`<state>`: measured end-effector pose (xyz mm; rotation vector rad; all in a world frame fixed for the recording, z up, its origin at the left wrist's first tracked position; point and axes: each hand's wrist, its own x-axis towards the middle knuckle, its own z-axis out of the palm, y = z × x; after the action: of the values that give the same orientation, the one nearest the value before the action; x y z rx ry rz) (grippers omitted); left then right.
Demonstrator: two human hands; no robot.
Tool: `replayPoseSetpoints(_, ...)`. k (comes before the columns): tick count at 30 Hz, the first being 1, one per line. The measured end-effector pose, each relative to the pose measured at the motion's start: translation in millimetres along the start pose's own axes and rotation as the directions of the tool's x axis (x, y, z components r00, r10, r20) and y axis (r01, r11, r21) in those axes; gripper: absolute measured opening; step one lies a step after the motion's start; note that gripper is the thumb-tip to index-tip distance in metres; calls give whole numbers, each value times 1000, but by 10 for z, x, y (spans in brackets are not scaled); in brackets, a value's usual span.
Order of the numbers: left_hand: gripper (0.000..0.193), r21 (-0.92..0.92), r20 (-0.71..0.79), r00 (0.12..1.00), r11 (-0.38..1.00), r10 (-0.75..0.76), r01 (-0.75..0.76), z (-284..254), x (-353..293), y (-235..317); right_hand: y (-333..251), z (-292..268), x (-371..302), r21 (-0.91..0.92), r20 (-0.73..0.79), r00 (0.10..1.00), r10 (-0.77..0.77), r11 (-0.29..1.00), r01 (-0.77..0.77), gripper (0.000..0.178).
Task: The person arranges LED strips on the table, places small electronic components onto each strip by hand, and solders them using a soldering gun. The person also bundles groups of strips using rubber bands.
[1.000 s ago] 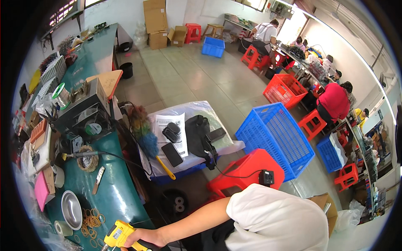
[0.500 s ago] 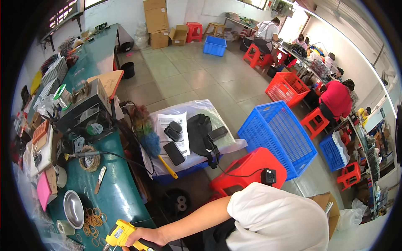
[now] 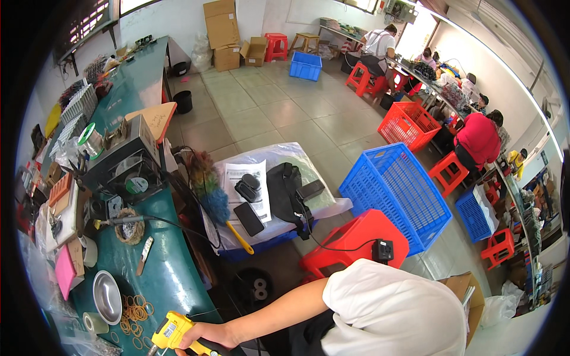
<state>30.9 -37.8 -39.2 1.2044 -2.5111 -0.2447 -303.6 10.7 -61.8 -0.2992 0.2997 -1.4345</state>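
Observation:
My right hand is closed round the black-and-yellow grip of a yellow gun-shaped tool, at the lower edge of the view. The tool's metal tip points down and left, partly cut off by the frame. Left of it on the green bench lie several tan rubber bands, a steel bowl and a roll of clear tape. My left hand is out of view.
A soldering iron rests on a round holder near a knife-like tool. Behind stand a black machine and a solder spool. A plastic-covered table, red stool and blue crate stand right. Other people sit far right.

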Motion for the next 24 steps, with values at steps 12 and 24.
replayPoseSetpoints(12, 22, -23, 154, 983, 995, 99, -96, -78, 85, 15, 38, -35, 17, 0, -6, 1000, 21, 1000, -21, 27)
replayPoseSetpoints(24, 21, -58, 303, 936, 983, 181, -172, -152, 137, 121, -25, -81, -49, 27, -46, 999, 12, 1000, -11, 25)
